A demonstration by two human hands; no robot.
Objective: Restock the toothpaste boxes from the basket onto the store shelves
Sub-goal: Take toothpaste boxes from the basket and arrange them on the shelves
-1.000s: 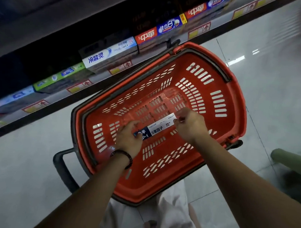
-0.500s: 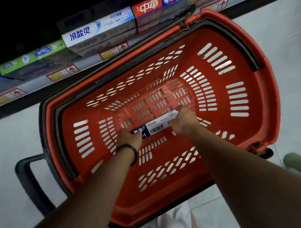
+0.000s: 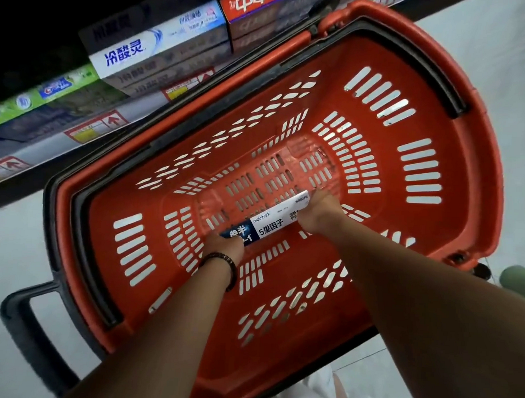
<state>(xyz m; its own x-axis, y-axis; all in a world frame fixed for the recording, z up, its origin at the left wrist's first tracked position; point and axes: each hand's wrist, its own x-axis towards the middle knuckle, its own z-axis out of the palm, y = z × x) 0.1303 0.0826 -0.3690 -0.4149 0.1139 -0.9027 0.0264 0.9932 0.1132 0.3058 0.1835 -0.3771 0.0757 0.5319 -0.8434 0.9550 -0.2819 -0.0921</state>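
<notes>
1. Head view, the hands: both arms reach down into a red shopping basket (image 3: 453,163). The left hand (image 3: 224,245) is closed over the dark blue end of a toothpaste box (image 3: 266,224), its fingers curled under and around that end; only the back of the hand and the knuckles show, so how the fingertips sit cannot be told. A dark beaded bracelet (image 3: 223,266) circles the left wrist.

2. Head view, the other hand: the right hand (image 3: 317,212) is closed on the opposite, white end of the same box, with the fingers wrapped over the far edge and the thumb side hidden beneath. The two hands grip the box end to end, and the printed middle section shows between them.

3. Head view, the box: it lies low in the basket, near or on the slotted floor; whether it rests there or is lifted clear cannot be told. It runs diagonally, its blue end toward the lower left and its white end toward the upper right. It is the only box visible in the basket.

4. Head view, surroundings: the basket stands on a pale tiled floor (image 3: 21,250) just beside a store shelf (image 3: 87,139) that carries price tags on its front edge. On the shelf sit a white and blue boxed stack (image 3: 159,43), a red box (image 3: 250,3) to its right and green boxes (image 3: 50,90) to its left. A black handle (image 3: 21,327) juts from the basket's lower left.
</notes>
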